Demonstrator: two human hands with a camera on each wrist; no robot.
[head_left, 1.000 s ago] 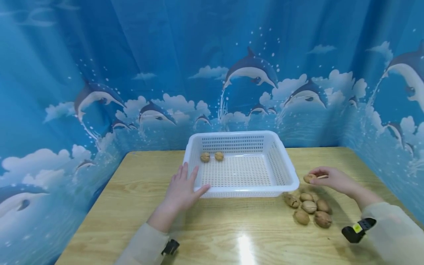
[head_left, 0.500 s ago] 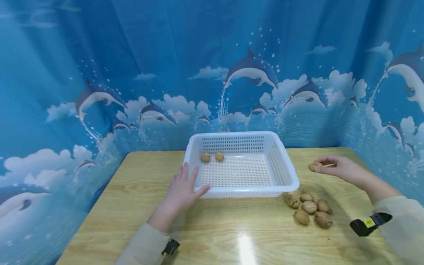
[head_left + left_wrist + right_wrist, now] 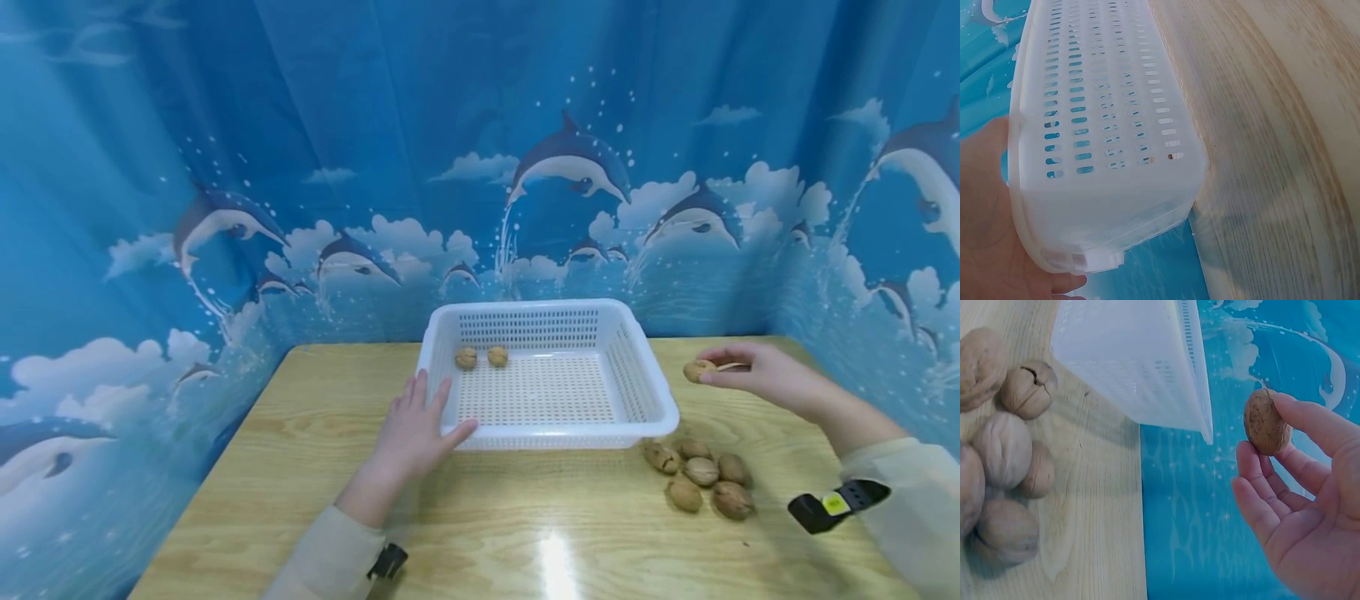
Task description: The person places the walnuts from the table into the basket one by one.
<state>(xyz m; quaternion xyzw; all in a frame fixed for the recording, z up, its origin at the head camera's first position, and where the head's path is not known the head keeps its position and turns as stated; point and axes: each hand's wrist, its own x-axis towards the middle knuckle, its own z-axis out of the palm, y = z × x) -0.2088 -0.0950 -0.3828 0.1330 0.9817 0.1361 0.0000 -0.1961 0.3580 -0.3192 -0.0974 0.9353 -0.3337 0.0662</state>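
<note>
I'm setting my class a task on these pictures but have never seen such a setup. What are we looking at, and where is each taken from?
There is no machine here: a person works with two bare hands. The head camera looks forward and down over the whole scene; a camera worn on each wrist shows that hand's work up close.

On the wooden table stands a white perforated basket with two walnuts inside. Six loose walnuts lie clustered near its right front corner. The left hand rests at the basket's left front corner. The right hand has one walnut in its grip, to the right of the basket and not touching it.
</note>
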